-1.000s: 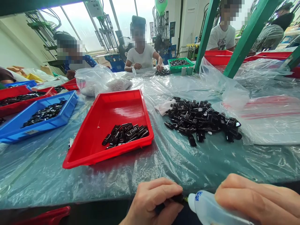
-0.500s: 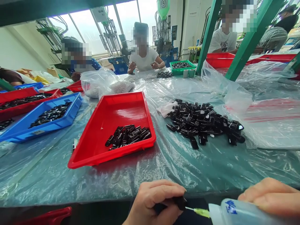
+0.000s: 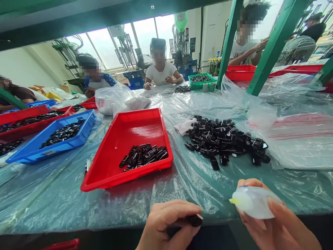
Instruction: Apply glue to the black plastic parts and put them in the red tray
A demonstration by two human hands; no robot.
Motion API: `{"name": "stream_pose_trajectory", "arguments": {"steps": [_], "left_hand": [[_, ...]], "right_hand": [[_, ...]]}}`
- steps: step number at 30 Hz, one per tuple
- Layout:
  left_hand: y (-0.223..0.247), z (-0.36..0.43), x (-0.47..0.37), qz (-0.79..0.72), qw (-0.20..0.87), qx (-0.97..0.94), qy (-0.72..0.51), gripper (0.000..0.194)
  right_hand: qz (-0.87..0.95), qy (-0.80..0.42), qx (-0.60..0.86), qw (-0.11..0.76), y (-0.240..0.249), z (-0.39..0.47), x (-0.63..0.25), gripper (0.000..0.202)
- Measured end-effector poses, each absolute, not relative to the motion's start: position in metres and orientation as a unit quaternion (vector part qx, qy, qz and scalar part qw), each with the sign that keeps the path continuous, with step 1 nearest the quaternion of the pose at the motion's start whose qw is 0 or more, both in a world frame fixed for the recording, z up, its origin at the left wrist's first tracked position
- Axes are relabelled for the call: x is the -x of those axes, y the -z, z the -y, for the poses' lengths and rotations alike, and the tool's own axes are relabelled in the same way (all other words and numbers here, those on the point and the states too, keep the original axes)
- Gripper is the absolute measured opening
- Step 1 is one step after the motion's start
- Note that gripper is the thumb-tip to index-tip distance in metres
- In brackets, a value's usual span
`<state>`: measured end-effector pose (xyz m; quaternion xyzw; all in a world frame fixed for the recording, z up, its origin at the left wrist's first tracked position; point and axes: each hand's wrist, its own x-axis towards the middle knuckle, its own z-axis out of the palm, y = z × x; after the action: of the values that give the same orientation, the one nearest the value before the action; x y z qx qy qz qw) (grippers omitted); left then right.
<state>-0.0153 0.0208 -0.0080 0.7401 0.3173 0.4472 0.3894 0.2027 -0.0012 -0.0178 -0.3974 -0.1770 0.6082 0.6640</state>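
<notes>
Near the table's front edge, my left hand [image 3: 169, 222] pinches a small black plastic part [image 3: 194, 220] between thumb and fingers; a light edge shows at its tip. To the right, my right hand [image 3: 278, 222] is wrapped round a translucent squeeze bottle [image 3: 256, 203] with a yellow needle tip [image 3: 235, 201] pointing left. The tip is apart from the black part. Beyond my hands lies a heap of similar glossy black parts [image 3: 221, 140] on the plastic-covered table [image 3: 125, 205]. A red tray [image 3: 127, 130] at the left holds more of them.
Blue tray [image 3: 88, 130] and further red trays [image 3: 33, 113] with black parts stand at the left. Clear plastic bags [image 3: 304, 139] lie at the right. A green post [image 3: 275, 48] rises at the right. Several people, including a person in white [image 3: 161, 71], sit across the table.
My right hand has drawn the bottle away from the black part and turned it, so the needle no longer meets it. My left hand stays nearly in place. The view has shifted slightly.
</notes>
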Motion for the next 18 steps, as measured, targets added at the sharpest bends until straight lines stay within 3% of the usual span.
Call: {"name": "stream_pose_trajectory", "arguments": {"steps": [5,7,12,15,18], "left_hand": [[-0.024,-0.045,0.054,-0.449,-0.033,-0.754,-0.478,0.024],[-0.031,-0.063,0.076,-0.483,-0.131,-0.737,-0.454,0.016],[-0.028,-0.1,0.104,-0.566,-0.154,-0.743,-0.322,0.031],[-0.025,-0.1,0.082,-0.518,-0.19,-0.75,-0.365,0.024],[-0.025,-0.09,0.042,-0.382,-0.14,-0.814,-0.415,0.016]], "right_hand": [[0.148,-0.618,0.343,0.692,0.026,-0.026,-0.213,0.032],[0.146,-0.623,0.319,0.7,0.028,-0.035,-0.215,0.032],[0.142,-0.635,0.262,0.713,0.036,-0.046,-0.215,0.022],[0.139,-0.636,0.235,0.722,0.039,-0.047,-0.213,0.021],[0.14,-0.641,0.216,0.723,0.04,-0.047,-0.214,0.021]]}}
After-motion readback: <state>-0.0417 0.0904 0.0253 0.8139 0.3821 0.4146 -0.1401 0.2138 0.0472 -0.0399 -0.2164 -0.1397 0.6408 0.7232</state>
